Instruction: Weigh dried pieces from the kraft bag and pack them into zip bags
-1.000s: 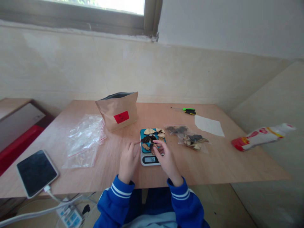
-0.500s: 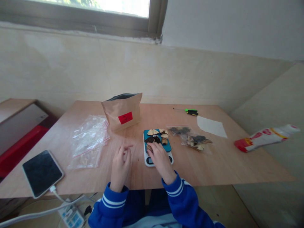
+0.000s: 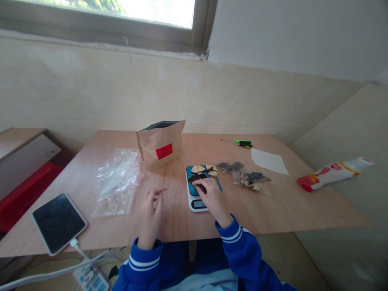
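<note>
A small kitchen scale point(image 3: 192, 204) with a blue top lies in front of me, its display lit. Pale dried slices point(image 3: 198, 169) rest along its far edge, with dark dried pieces point(image 3: 196, 177) nearer the middle. Over the right half of the platform is my right hand point(image 3: 212, 197), its thumb and fingers closed around a dark dried piece point(image 3: 202, 187) that is partly hidden. My left hand point(image 3: 152, 212) hovers left of the scale, index finger stretched out, thumb apart, holding nothing.
A brown paper pouch point(image 3: 160, 141) stands open behind. Clear zip bags point(image 3: 117, 178) and a tablet point(image 3: 60, 224) on a cable lie left. Filled bags point(image 3: 250, 182), screwdrivers point(image 3: 244, 142), white paper point(image 3: 269, 161) and a bottle point(image 3: 333, 174) are right.
My right hand has shifted back and right over the scale, uncovering more of the display. The left hand keeps nearly the same pose. The whole view has swung slightly.
</note>
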Tool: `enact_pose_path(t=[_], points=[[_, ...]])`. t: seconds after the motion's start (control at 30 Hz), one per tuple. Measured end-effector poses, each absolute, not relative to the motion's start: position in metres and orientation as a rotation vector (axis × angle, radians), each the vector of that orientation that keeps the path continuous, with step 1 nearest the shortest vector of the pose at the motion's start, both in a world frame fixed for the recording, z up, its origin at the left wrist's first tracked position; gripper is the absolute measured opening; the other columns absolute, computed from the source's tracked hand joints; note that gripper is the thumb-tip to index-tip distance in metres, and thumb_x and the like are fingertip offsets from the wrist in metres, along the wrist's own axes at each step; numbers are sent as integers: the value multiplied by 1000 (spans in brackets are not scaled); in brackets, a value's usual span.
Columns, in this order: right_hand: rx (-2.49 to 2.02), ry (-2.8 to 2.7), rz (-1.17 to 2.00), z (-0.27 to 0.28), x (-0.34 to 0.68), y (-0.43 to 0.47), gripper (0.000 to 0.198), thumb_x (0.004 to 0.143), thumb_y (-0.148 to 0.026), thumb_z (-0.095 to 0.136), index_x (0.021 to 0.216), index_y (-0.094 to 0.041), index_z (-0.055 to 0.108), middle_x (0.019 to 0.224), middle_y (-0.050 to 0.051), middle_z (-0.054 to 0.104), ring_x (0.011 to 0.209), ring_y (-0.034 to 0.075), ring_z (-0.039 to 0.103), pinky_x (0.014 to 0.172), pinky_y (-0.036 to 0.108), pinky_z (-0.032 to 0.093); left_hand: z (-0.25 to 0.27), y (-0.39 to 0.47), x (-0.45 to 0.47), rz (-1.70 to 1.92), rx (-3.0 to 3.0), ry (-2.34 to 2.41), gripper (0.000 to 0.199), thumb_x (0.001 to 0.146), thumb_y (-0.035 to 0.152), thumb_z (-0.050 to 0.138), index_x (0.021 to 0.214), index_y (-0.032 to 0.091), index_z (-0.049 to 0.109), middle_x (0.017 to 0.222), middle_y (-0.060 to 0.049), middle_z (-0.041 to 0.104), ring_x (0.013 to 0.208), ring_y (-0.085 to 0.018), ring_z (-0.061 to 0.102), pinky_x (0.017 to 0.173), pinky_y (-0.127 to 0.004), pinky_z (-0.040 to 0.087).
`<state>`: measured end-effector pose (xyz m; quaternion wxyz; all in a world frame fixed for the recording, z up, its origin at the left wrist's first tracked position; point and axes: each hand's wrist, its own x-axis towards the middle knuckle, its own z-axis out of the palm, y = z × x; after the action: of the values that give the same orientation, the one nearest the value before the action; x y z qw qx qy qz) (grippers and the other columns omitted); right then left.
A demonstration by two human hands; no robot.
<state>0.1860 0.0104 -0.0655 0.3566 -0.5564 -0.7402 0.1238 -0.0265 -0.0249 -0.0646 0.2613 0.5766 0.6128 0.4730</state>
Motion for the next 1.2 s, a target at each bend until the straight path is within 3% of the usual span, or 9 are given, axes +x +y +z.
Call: enact_pose_path(t=[0.17, 0.33, 0.57, 0.83, 1.0, 1.1, 1.2], points=[[-1594, -1957, 189, -66, 183, 8, 16, 87, -15, 59, 97, -22, 71, 98, 8, 68, 95, 28, 55, 82, 41, 44, -66, -26, -26, 1280, 1562, 1631, 26, 90, 34, 46, 97, 21, 67, 101, -7, 69, 90, -21, 65, 71, -31, 52], [-1808, -1985, -28, -61, 175, 2, 26, 86, -23, 64, 111, -19, 67, 112, 11, 64, 103, 31, 53, 83, 43, 43, -66, -28, -26, 1247, 1561, 1622, 28, 90, 35, 44, 97, 20, 66, 100, -8, 69, 92, -21, 65, 76, -34, 51], [-1880, -2030, -200, -62, 175, -1, 19, 85, -28, 66, 101, -19, 69, 123, 14, 59, 107, 32, 52, 83, 43, 43, -63, -28, -25, 1249, 1567, 1614, 28, 90, 35, 44, 95, 20, 66, 99, -7, 69, 93, -21, 65, 78, -34, 51], [-1711, -1954, -124, -64, 181, 0, 5, 87, -27, 64, 86, -22, 66, 116, 8, 65, 106, 28, 52, 85, 41, 34, -64, -28, -25, 1234, 1555, 1610, 29, 90, 36, 43, 96, 20, 66, 100, -8, 68, 94, -22, 65, 77, -34, 50], [-1557, -1926, 28, -63, 181, 2, 5, 88, -20, 63, 85, -23, 66, 92, 1, 73, 103, 26, 57, 92, 44, 29, -64, -29, -26, 1228, 1572, 1604, 29, 91, 37, 43, 97, 20, 66, 101, -8, 68, 96, -22, 64, 80, -35, 50], [-1467, -1744, 167, -51, 181, 5, 3, 86, -25, 64, 86, -23, 66, 91, 3, 72, 96, 23, 62, 92, 44, 36, -64, -30, -27, 1234, 1576, 1596, 28, 91, 36, 43, 97, 20, 66, 101, -7, 68, 97, -22, 64, 82, -35, 49], [-1292, -1385, 370, -25, 189, 1, 24, 83, -31, 67, 104, -21, 62, 105, 7, 69, 94, 19, 66, 86, 37, 49, -64, -30, -29, 1250, 1573, 1594, 27, 91, 36, 44, 96, 21, 66, 100, -7, 68, 97, -21, 64, 81, -34, 50]])
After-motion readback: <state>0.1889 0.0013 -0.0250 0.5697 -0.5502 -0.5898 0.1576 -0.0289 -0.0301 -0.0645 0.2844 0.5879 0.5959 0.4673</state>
